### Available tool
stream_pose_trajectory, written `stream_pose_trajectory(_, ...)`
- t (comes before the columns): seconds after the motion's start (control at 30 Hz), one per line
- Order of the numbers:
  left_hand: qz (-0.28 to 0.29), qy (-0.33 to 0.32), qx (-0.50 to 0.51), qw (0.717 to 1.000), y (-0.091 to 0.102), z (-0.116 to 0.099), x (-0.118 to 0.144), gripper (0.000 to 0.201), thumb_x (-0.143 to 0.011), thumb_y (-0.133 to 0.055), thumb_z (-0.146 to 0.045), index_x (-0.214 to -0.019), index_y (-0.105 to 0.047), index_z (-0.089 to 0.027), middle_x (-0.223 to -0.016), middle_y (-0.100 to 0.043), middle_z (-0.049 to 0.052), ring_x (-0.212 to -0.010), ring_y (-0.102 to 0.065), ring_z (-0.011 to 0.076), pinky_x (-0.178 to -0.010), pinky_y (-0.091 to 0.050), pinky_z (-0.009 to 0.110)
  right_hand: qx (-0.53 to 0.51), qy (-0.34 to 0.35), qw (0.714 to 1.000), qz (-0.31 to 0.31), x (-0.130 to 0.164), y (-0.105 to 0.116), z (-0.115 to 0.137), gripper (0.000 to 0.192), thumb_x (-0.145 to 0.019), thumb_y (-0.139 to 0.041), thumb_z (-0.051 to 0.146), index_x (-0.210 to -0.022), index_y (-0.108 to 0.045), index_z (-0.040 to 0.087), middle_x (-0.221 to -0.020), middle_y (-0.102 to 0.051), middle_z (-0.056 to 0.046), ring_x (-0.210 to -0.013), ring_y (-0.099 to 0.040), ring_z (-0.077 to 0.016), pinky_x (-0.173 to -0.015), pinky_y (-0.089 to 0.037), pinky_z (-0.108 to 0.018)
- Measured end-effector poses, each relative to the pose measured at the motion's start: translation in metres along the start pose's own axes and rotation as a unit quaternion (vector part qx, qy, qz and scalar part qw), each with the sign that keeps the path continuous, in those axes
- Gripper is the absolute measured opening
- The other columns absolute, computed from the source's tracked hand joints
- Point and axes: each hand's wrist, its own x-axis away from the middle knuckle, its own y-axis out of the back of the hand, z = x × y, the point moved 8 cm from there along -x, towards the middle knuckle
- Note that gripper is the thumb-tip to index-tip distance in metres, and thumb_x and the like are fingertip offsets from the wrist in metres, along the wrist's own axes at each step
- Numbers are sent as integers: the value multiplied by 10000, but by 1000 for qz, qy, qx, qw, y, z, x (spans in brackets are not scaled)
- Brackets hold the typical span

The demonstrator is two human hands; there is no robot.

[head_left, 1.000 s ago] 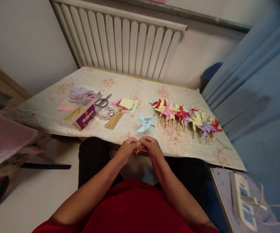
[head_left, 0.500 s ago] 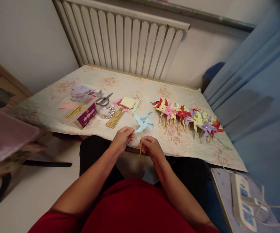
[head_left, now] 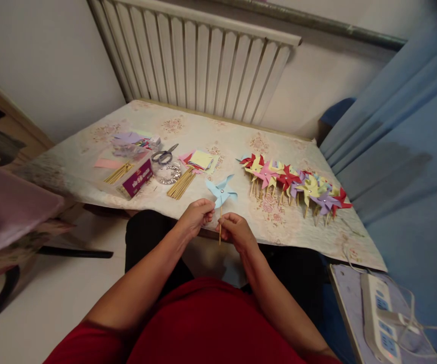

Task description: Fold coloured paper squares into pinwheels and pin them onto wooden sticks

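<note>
1. Box (head_left: pixel 138 178) on the table (head_left: pixel 146 117).
2. Scissors (head_left: pixel 164 154), just behind the dish (head_left: pixel 162 177).
3. Sticks (head_left: pixel 181 184) lying together, papers (head_left: pixel 202 160) at their far end.
4. Left hand (head_left: pixel 196 217): fingers curled, tips at the blue pinwheel's (head_left: pixel 222 191) lower blade; cannot tell if pinching.
5. Blue pinwheel: raised at the table's near edge.
6. Right hand (head_left: pixel 234 228): clamped on its stick (head_left: pixel 220 217).
7. Other pinwheels (head_left: pixel 288 178) clustered.

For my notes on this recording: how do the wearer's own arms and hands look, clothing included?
The left hand and right hand are both without gloves, and the forearms are uncovered, with no watch or bracelet showing at either wrist. Any ring would be too small to tell. The red top has plain sleeves that leave the forearms bare.
</note>
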Motion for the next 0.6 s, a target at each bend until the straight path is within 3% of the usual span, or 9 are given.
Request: stream_pose_trajectory(0.6, 42, 3, -29, 999, -8, 14, -3, 234, -647, -710, -276, -649, -511, -152, -533, -507, -39, -453, -437, 53, -474, -353, 184, -5, 1, 1000, 12, -2, -3, -4, 258, -663, -737, 389, -755, -628, 175, -611, -689, -6, -403, -483, -75, -421, -357, -202)
